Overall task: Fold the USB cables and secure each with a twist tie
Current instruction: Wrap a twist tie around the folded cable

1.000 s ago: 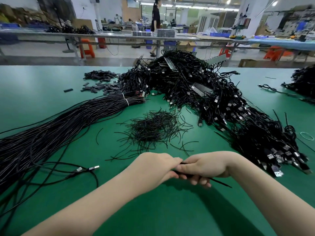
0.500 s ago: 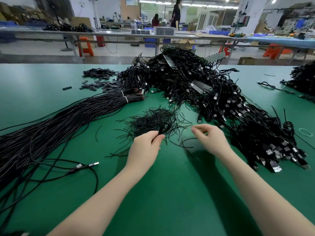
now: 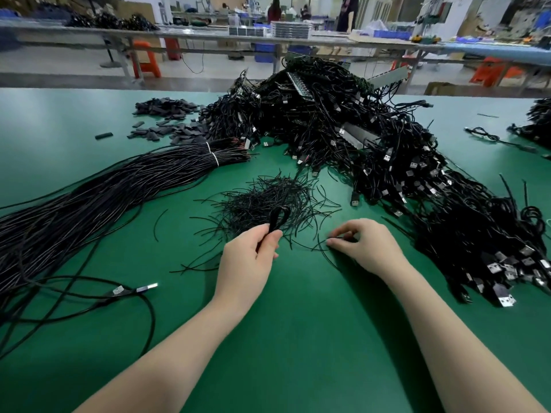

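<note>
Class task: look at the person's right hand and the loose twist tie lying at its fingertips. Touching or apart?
Touching. The head view shows the right hand with thumb and forefinger pinched on the twist tie against the table.

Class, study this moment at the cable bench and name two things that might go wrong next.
1. The left hand holds the folded cable in one grip only; with no tie on yet, its loops may spring open.
2. The right hand pinches at the edge of the twist tie pile; the tangled ties could come up several at once.
</note>
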The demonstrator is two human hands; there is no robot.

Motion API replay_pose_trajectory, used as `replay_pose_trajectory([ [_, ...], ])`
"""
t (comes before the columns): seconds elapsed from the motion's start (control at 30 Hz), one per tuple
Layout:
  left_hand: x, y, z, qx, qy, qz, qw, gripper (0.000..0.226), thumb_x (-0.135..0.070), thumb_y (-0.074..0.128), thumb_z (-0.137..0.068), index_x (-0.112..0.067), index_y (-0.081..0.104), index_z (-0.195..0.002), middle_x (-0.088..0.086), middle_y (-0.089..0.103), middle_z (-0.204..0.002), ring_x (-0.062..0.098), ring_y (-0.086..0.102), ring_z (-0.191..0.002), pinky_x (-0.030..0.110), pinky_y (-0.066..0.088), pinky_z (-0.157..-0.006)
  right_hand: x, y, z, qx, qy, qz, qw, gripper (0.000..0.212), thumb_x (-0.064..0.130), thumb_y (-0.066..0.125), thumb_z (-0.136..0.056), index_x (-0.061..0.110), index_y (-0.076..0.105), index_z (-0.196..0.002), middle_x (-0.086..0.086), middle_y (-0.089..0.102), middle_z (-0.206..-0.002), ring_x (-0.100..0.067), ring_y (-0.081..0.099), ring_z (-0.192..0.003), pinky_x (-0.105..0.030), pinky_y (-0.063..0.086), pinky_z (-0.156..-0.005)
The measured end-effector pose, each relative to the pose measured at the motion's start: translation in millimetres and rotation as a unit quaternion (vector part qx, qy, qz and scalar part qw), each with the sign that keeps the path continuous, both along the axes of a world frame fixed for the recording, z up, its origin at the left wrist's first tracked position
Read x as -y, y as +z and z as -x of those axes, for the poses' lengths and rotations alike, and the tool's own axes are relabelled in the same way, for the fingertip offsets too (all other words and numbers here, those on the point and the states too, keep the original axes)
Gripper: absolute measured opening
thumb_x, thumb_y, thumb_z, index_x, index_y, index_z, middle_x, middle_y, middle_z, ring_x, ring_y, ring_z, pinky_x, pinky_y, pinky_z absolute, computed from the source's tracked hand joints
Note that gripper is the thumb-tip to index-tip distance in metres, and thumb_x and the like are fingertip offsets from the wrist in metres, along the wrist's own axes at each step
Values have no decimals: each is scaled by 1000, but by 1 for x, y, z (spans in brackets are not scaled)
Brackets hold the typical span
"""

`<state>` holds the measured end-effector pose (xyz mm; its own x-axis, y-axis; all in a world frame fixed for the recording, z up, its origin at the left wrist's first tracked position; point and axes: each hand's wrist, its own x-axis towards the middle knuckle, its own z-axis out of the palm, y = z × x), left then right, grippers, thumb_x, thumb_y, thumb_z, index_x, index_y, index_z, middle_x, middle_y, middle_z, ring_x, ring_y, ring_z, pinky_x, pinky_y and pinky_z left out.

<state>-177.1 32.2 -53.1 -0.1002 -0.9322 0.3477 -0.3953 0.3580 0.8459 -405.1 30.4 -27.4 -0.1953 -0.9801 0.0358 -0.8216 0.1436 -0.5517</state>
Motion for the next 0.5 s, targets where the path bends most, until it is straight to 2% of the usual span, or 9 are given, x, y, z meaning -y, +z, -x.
replay_pose_trajectory([
  [0.07,0,-1,1,-1,-6,1,1000,29,-36,53,-98,-14,63,-82,-9,64,-76,2,62,-67,20,46,-54,1,1,-1,-14,1,-10,1000,13,47,73,-81,36,68,-78,13,63,-86,-7,59,-71,-28,51,-63],
  [0.13,-1,-1,1,9,-10,1,1000,28,-36,53,-98,-15,62,-81,-9,63,-75,5,65,-73,24,49,-60,3,1,-3,-45,13,-28,999,14,46,67,-86,32,67,-82,7,62,-92,-13,60,-84,-32,53,-73],
  [0.23,-2,0,2,24,-13,6,1000,28,-36,53,-98,-19,59,-76,-9,63,-74,2,64,-69,17,44,-54,3,1,-7,-94,42,-30,994,21,39,59,-94,21,69,-97,0,53,-96,-21,56,-91,-34,48,-82],
  [0.3,-1,0,3,20,-14,3,1000,28,-35,53,-98,-19,59,-77,-9,62,-73,1,63,-68,17,44,-54,3,4,-8,-104,40,-9,994,23,36,56,-96,16,68,-98,-2,51,-96,-24,54,-92,-33,45,-80],
  [0.37,-1,0,3,14,-13,-1,1000,27,-35,53,-99,-19,59,-77,-9,62,-74,2,65,-71,24,49,-59,2,8,-9,-104,21,25,994,24,34,53,-98,14,66,-98,-4,55,-97,-26,53,-93,-33,43,-78],
  [0.5,-3,1,3,13,-14,-3,1000,29,-35,53,-98,-16,59,-77,-6,62,-74,2,66,-71,28,50,-62,-3,12,-10,-174,-9,72,982,22,34,50,-99,16,62,-102,-3,65,-101,-27,54,-93,-35,41,-73],
])
